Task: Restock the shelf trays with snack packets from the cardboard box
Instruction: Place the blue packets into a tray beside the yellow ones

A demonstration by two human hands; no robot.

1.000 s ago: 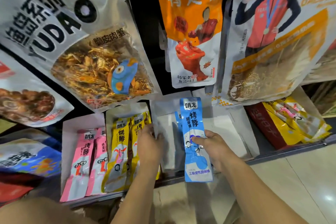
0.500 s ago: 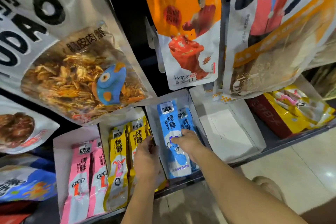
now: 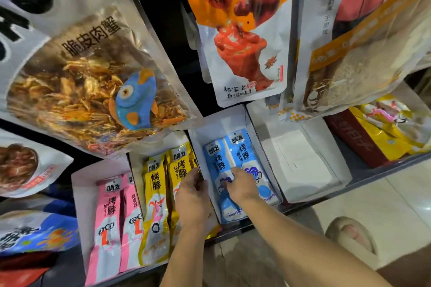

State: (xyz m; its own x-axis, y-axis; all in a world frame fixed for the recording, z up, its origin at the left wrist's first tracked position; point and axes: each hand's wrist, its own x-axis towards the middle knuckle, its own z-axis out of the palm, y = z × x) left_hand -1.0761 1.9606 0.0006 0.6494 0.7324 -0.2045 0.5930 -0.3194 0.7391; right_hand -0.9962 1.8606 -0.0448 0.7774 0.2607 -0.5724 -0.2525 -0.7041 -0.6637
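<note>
Two blue snack packets lie side by side in a white shelf tray (image 3: 235, 117). My right hand (image 3: 241, 187) rests on their lower halves, and its thumb and fingers pinch the left blue packet (image 3: 215, 162) next to the right blue packet (image 3: 243, 149). My left hand (image 3: 193, 198) grips the wall between this tray and the one holding yellow packets (image 3: 154, 185). Pink packets (image 3: 109, 213) fill the tray at the far left. The cardboard box is out of view.
A white tray (image 3: 303, 163) with no packets stands right of the blue one. Beyond it is a red box (image 3: 349, 137) of yellow bags. Large hanging snack bags (image 3: 88, 81) overhang the trays. My slippered foot (image 3: 349, 237) stands on the tiled floor.
My right hand carried the blue packet from in front of the shelf into the tray and laid it beside another blue one. My left hand stayed at the tray wall.
</note>
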